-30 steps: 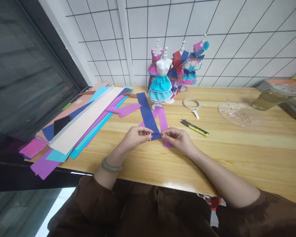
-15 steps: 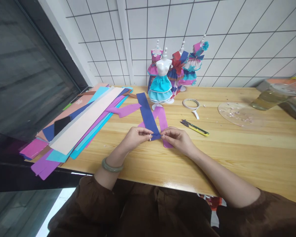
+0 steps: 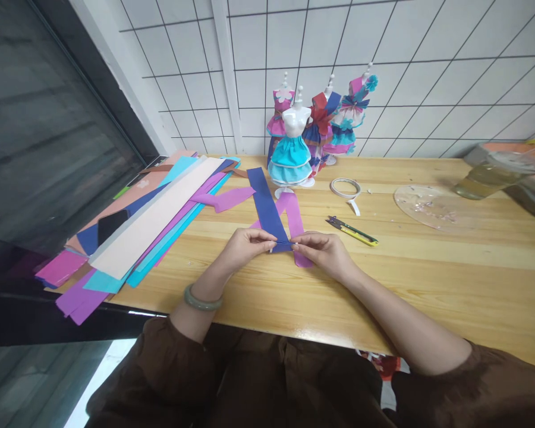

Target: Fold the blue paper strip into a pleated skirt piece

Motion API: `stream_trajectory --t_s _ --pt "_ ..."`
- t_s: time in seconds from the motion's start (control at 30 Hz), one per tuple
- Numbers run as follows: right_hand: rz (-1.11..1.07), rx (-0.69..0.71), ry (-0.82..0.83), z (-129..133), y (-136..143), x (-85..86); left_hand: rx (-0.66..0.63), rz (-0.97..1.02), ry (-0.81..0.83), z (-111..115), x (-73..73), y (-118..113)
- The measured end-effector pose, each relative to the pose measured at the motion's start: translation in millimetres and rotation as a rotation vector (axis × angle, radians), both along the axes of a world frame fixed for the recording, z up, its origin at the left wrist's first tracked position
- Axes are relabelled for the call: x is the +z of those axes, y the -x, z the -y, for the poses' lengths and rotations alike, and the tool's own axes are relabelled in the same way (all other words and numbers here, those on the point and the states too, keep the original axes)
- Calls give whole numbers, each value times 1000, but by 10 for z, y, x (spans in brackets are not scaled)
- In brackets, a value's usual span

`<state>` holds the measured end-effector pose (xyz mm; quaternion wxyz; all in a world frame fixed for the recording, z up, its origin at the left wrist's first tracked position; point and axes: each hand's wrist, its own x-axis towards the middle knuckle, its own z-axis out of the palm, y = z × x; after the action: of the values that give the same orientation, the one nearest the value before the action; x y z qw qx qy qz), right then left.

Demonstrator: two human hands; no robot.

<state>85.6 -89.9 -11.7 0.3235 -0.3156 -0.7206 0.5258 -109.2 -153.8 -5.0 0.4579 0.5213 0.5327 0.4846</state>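
A dark blue strip, of paper or thin fabric, runs from near the small mannequin towards me, with a crosswise fold at its near end. My left hand pinches the left edge of that fold. On the right edge, my right hand pinches the same fold between thumb and fingers. Under and beside the blue strip lies a purple strip, bent into an angle and partly hidden. The small white mannequin in a turquoise tiered skirt stands just beyond the strips.
A pile of coloured sheets with a dark phone covers the table's left. Right of my hands lie a yellow-black cutter and a tape roll. Farther right are a clear round plate and a cup. More dressed mannequins stand behind.
Both hands stay almost in place, still pinching the blue strip. The fold between the fingertips looks slightly flatter and shifted. Everything else is unchanged.
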Motion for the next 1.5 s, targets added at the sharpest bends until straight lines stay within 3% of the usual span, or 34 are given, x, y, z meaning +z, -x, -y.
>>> stream_trajectory --t_s 0.23,0.47,0.87,1.17,1.33,1.5 --pt "-80 -45 104 20 9 19 20 34 12 6 8 -4" --pt "-37 -52 -21 24 15 28 50 1 -1 24 30 -29" --pt "-52 -76 -93 20 18 19 69 -31 -18 20 49 -49" --pt "-38 -46 -20 50 14 3 69 -20 -26 14 58 -50" --pt "-72 21 -45 43 2 7 51 28 -56 16 67 -57" --pt "4 179 -241 67 -22 111 35 17 -53 21 86 -67"
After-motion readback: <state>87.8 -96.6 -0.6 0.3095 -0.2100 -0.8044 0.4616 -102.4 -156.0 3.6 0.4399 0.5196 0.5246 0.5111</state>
